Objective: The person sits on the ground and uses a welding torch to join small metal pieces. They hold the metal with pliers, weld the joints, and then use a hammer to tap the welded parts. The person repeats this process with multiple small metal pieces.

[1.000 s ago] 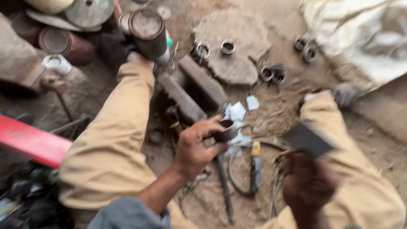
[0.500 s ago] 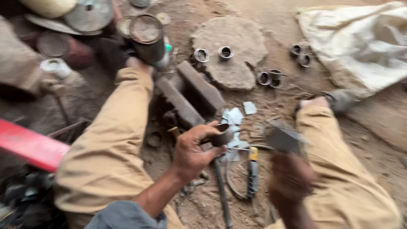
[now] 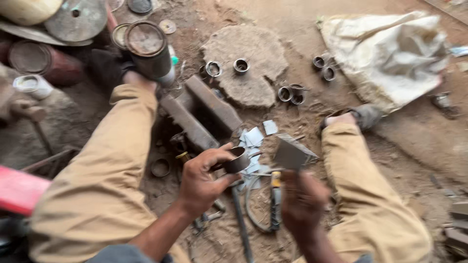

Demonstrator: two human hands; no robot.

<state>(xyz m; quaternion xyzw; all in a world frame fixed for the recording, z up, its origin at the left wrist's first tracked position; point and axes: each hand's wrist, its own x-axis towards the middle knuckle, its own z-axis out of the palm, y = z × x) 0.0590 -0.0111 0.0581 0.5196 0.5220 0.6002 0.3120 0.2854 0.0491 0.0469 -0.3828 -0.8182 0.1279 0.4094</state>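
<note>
The left hand [image 3: 204, 180] has its fingers clamped around a short grey metal ring sleeve [image 3: 237, 159], thumb on the near side and fingertips curled over the rim, holding it just above the dirt floor [image 3: 399, 160]. The right hand [image 3: 303, 204] is blurred; its fingers are closed on a flat grey piece of sheet metal [image 3: 291, 153], which stands just to the right of the sleeve and close to it without clearly touching.

Beyond the left fingers lies a rusty steel bench vise [image 3: 200, 114]; small pale offcuts of sheet [image 3: 253, 139] are scattered just past the sleeve. Below both hands lie tin snips with a yellow handle [image 3: 274, 199]. Farther off, more metal rings [image 3: 290, 92] sit beside a flat round stone [image 3: 246, 63], and a white sack [image 3: 390, 53] lies well to the right.

The sheet's cut edges look sharp, so a slip of the bare right fingers could cut them. The sleeve is held by fingertip pressure alone; a hard push from the sheet could knock it into the dirt among the offcuts.
</note>
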